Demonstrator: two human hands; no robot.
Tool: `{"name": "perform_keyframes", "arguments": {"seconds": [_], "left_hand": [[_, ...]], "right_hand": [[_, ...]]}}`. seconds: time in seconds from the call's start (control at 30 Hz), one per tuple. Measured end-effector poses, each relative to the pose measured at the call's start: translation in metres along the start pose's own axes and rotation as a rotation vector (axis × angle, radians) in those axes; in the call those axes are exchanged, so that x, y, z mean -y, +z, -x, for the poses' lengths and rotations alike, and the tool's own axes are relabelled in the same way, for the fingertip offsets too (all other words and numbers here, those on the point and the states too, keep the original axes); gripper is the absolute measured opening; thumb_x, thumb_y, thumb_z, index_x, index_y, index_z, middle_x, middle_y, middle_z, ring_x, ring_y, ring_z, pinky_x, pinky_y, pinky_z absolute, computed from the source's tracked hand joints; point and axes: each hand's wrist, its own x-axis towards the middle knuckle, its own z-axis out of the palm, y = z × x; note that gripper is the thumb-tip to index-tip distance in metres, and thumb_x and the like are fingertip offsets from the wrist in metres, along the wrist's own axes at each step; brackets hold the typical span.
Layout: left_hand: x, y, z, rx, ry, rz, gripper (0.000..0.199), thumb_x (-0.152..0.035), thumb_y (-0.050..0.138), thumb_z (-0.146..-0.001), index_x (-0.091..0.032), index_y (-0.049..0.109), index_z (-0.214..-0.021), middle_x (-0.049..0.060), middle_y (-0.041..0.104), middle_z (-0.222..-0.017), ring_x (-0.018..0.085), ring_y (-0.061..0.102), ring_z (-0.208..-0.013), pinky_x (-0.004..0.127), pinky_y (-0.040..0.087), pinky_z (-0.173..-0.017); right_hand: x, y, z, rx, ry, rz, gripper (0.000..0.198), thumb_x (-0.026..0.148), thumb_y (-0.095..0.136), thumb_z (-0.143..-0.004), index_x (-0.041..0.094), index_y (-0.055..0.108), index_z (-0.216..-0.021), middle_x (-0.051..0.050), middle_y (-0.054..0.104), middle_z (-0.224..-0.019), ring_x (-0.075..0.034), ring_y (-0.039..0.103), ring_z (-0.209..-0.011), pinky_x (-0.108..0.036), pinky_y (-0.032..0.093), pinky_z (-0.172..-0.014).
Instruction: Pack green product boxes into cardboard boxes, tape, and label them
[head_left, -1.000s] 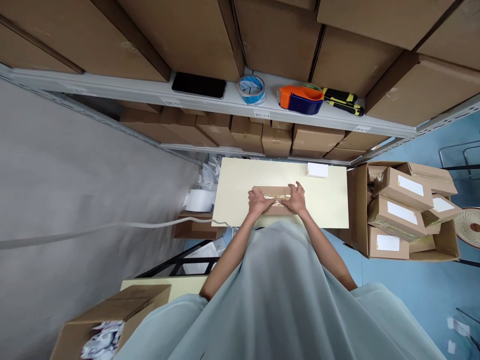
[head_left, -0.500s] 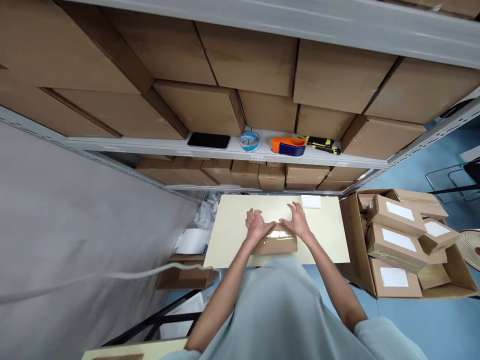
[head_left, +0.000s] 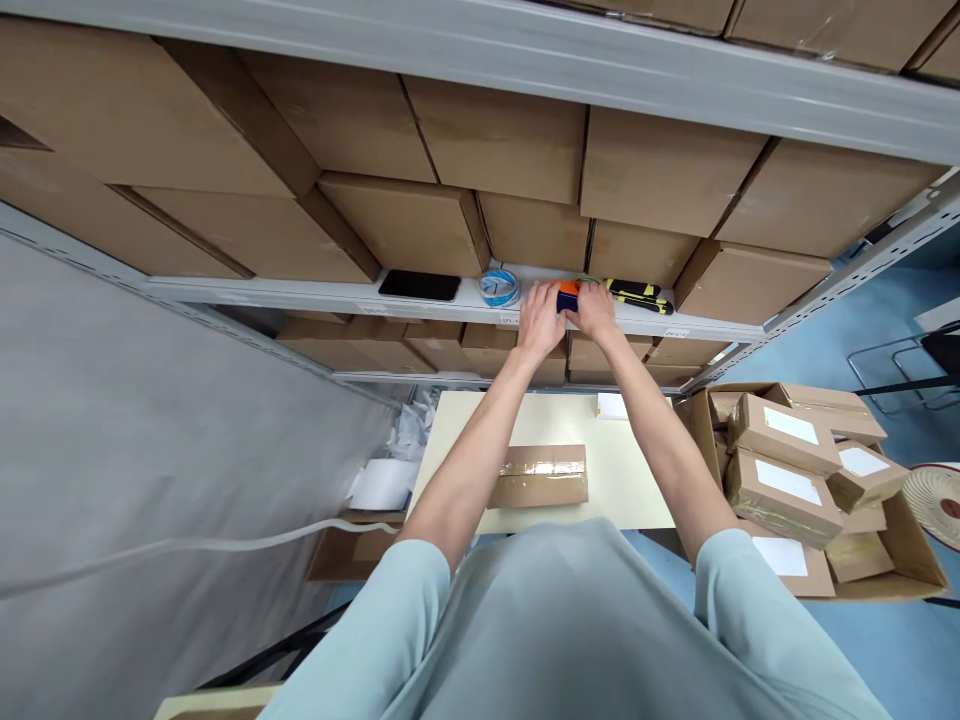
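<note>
My left hand (head_left: 541, 318) and my right hand (head_left: 594, 308) reach up to the shelf and close round an orange and dark blue tape dispenser (head_left: 568, 300) from either side. The dispenser's ends are hidden by the fingers. Just left of my left hand lies a roll of blue and white tape (head_left: 499, 288). Beside my right hand are black and yellow utility knives (head_left: 639, 295). Below, on the pale table, rests a closed cardboard box (head_left: 538, 490) with clear shiny tape along its top; neither hand touches it.
A black phone (head_left: 420, 285) lies on the metal shelf (head_left: 330, 296), before stacked cardboard boxes (head_left: 495, 130). A small white stack (head_left: 612, 406) sits at the back of the table (head_left: 442, 480). To the right stands a large open carton (head_left: 911, 545) of labelled boxes.
Both hands have left the taped box on the table and moved up to the shelf, where they have taken hold of the tape dispenser. The box stays on the table.
</note>
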Motion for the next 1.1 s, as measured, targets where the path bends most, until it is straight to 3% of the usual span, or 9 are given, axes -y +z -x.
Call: {"name": "perform_keyframes", "arguments": {"seconds": [0.1,0.3,0.43,0.5,0.57,0.67,0.77,0.9,1.1], "left_hand": [[0.0,0.001,0.003,0.096,-0.012,-0.132,0.08,-0.014,0.062,-0.092,-0.011,0.047,-0.171,0.019,0.047,-0.18,0.04,0.036,-0.17,0.058,0.037,-0.138],[-0.007,0.0,0.008,0.129,-0.016,-0.192,0.086,-0.015,0.063,-0.091,-0.012,0.044,-0.175,0.02,0.042,-0.184,0.042,0.042,-0.167,0.06,0.042,-0.134],[-0.008,-0.008,0.01,0.113,-0.004,-0.094,0.081,-0.014,0.066,-0.089,-0.009,0.051,-0.169,0.023,0.049,-0.178,0.042,0.047,-0.165,0.059,0.042,-0.135],[-0.001,-0.013,0.022,0.032,0.021,0.028,0.074,-0.016,0.065,-0.093,-0.01,0.055,-0.166,0.023,0.057,-0.172,0.04,0.053,-0.161,0.058,0.041,-0.136],[0.012,-0.018,0.048,-0.115,0.024,0.16,0.068,-0.02,0.064,-0.097,-0.014,0.057,-0.165,0.021,0.063,-0.166,0.036,0.057,-0.158,0.056,0.042,-0.137],[0.035,-0.024,0.113,-0.279,-0.074,0.329,0.059,-0.032,0.066,-0.103,-0.019,0.06,-0.161,0.019,0.067,-0.161,0.033,0.062,-0.152,0.054,0.051,-0.13],[0.045,-0.027,0.192,-0.244,-0.187,0.501,0.048,-0.046,0.063,-0.11,-0.021,0.066,-0.151,0.018,0.072,-0.151,0.028,0.073,-0.137,0.047,0.063,-0.114],[0.034,-0.035,0.274,-0.163,-0.276,0.607,0.042,-0.054,0.063,-0.112,-0.022,0.074,-0.137,0.015,0.077,-0.138,0.025,0.077,-0.126,0.041,0.067,-0.105],[0.017,-0.049,0.329,-0.091,-0.29,0.584,0.033,-0.048,0.064,-0.114,-0.023,0.08,-0.127,0.012,0.08,-0.126,0.024,0.077,-0.121,0.041,0.067,-0.102]], "right_hand": [[0.003,0.007,-0.006,0.056,0.029,0.125,0.075,0.061,0.079,-0.103,-0.001,0.064,-0.142,-0.035,0.07,-0.143,-0.045,0.063,-0.139,-0.06,0.041,-0.125],[0.008,-0.005,-0.003,0.113,0.019,0.193,0.057,0.047,0.077,-0.108,0.0,0.067,-0.139,-0.032,0.078,-0.133,-0.04,0.071,-0.129,-0.049,0.044,-0.12],[0.014,-0.016,0.011,0.09,0.023,0.201,0.045,0.032,0.074,-0.109,0.0,0.067,-0.139,-0.031,0.079,-0.129,-0.038,0.073,-0.123,-0.047,0.047,-0.117],[0.013,-0.015,0.028,0.039,-0.01,0.174,0.041,0.028,0.073,-0.108,0.001,0.066,-0.138,-0.03,0.079,-0.127,-0.037,0.073,-0.12,-0.048,0.048,-0.116],[0.009,-0.007,0.056,-0.019,-0.068,0.109,0.035,0.029,0.07,-0.109,0.004,0.068,-0.134,-0.027,0.08,-0.124,-0.037,0.074,-0.116,-0.05,0.051,-0.114],[0.005,0.013,0.121,-0.084,-0.166,-0.023,0.03,0.038,0.066,-0.112,0.012,0.07,-0.128,-0.022,0.081,-0.117,-0.036,0.074,-0.111,-0.053,0.055,-0.11],[0.009,0.031,0.206,-0.112,-0.212,-0.13,0.031,0.048,0.065,-0.113,0.019,0.069,-0.122,-0.019,0.081,-0.115,-0.037,0.074,-0.109,-0.054,0.058,-0.106],[0.027,0.041,0.3,-0.033,-0.204,-0.204,0.031,0.051,0.061,-0.115,0.021,0.069,-0.116,-0.017,0.08,-0.109,-0.037,0.074,-0.104,-0.055,0.06,-0.102],[0.05,0.045,0.352,0.072,-0.158,-0.256,0.037,0.056,0.062,-0.114,0.022,0.071,-0.123,-0.017,0.08,-0.113,-0.038,0.074,-0.108,-0.056,0.061,-0.102]]}}
